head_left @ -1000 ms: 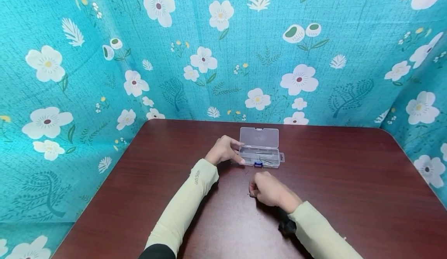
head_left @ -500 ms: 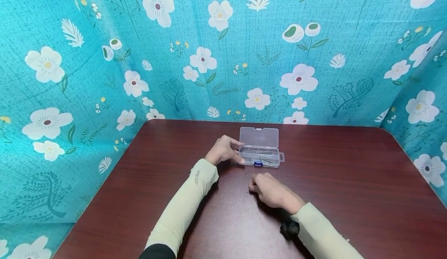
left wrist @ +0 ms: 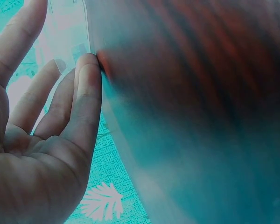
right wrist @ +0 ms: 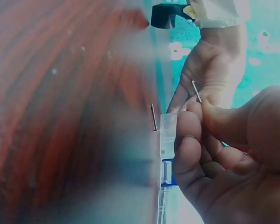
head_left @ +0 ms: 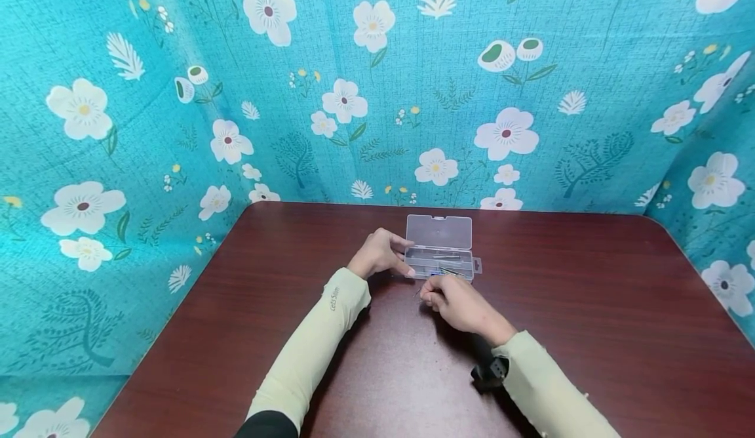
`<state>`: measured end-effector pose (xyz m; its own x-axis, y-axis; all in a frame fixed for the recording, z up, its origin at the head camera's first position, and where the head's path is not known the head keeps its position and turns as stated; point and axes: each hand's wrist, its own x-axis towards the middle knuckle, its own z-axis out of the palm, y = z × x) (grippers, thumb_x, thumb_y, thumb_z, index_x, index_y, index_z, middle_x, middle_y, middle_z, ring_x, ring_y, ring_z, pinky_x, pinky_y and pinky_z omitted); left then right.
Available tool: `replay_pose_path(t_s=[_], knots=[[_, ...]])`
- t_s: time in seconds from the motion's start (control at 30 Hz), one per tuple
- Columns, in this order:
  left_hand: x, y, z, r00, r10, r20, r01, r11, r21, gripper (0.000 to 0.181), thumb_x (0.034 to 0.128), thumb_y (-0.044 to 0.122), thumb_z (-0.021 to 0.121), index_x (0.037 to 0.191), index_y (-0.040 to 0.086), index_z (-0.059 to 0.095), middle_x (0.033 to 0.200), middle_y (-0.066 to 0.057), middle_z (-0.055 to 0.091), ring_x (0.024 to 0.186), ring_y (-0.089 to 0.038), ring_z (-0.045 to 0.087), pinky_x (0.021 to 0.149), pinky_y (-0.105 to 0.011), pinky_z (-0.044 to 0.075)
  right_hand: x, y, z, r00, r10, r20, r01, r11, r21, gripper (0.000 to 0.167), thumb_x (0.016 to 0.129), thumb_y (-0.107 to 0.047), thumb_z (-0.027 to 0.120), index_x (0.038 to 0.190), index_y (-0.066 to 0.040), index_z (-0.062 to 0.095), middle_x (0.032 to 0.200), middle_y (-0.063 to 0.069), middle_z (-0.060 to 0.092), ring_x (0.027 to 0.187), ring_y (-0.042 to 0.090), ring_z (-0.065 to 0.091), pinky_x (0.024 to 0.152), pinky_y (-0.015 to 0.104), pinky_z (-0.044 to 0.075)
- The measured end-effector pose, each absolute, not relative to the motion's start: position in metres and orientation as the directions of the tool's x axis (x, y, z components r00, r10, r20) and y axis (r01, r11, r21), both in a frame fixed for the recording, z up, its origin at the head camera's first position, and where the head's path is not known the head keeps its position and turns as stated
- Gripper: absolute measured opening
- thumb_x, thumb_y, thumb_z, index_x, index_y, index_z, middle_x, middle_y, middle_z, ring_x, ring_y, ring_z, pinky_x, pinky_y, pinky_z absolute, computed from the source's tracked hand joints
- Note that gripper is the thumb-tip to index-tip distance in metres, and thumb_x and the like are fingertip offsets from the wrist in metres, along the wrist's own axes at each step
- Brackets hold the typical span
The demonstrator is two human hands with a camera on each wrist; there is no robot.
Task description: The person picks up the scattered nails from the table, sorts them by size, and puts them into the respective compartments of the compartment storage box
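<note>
A clear plastic compartment box [head_left: 439, 233] stands with its lid raised at the back middle of the table, several nails [head_left: 451, 271] inside. My left hand [head_left: 377, 254] holds the box's left end, thumb at the front corner and fingers behind. The left wrist view shows fingertips [left wrist: 87, 70] against the clear plastic. Just in front of the box is my right hand [head_left: 457, 303]. Between thumb and forefinger it pinches a small nail [right wrist: 196, 91], seen in the right wrist view. Another nail [right wrist: 154, 117] lies on the table near the box's front.
The dark red-brown table [head_left: 566, 294] extends on both sides of the box. A blue floral cloth [head_left: 377, 97] hangs behind and at the sides. A blue latch [right wrist: 168, 172] sits on the box's front. A black wrist device [head_left: 491, 372] is below my right wrist.
My right hand has moved away from me, closer to the box's front, with the nail now visible in its pinch. My left hand and the box have stayed in place.
</note>
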<state>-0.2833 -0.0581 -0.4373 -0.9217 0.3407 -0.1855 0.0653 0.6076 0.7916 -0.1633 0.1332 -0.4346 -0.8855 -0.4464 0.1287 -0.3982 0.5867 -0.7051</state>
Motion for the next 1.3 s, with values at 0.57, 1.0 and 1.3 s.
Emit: replay_pose_path(t_s=[0.57, 1.0, 1.3], knots=[[-0.283, -0.057, -0.438, -0.92, 0.345, -0.188, 0.069, 0.612, 0.788, 0.065, 0.0549, 0.011, 0.101, 0.115, 0.017, 0.079, 0.083, 0.001, 0.075, 0.08, -0.008, 0.07, 0.071, -0.026, 0.055, -0.193, 0.134, -0.429, -0.947, -0.286, 0.148, -0.305, 0.649, -0.697, 0.02, 0.1, 0.001, 0.058, 0.085, -0.004, 0.071, 0.07, 0.0, 0.059, 0.063, 0.013, 0.052, 0.065, 0.033, 0.046], [-0.282, -0.057, -0.436, -0.922, 0.341, -0.182, 0.067, 0.606, 0.793, 0.065, 0.0547, 0.01, 0.1, 0.115, 0.016, 0.078, 0.084, -0.001, 0.075, 0.079, -0.008, 0.071, 0.07, -0.027, 0.055, -0.215, 0.133, -0.431, -0.957, -0.228, 0.179, -0.29, 0.731, -0.618, 0.022, 0.097, 0.0, 0.061, 0.077, -0.005, 0.071, 0.065, -0.004, 0.053, 0.062, 0.015, 0.05, 0.067, 0.036, 0.042], [-0.281, -0.058, -0.435, -0.923, 0.331, -0.195, 0.05, 0.606, 0.794, 0.063, 0.0554, 0.011, 0.1, 0.114, 0.018, 0.079, 0.084, 0.0, 0.075, 0.079, -0.008, 0.07, 0.07, -0.027, 0.055, -0.222, 0.127, -0.432, -0.963, -0.237, 0.128, -0.266, 0.759, -0.595, 0.025, 0.096, 0.001, 0.059, 0.075, -0.008, 0.068, 0.065, -0.003, 0.051, 0.061, 0.015, 0.048, 0.063, 0.033, 0.043]])
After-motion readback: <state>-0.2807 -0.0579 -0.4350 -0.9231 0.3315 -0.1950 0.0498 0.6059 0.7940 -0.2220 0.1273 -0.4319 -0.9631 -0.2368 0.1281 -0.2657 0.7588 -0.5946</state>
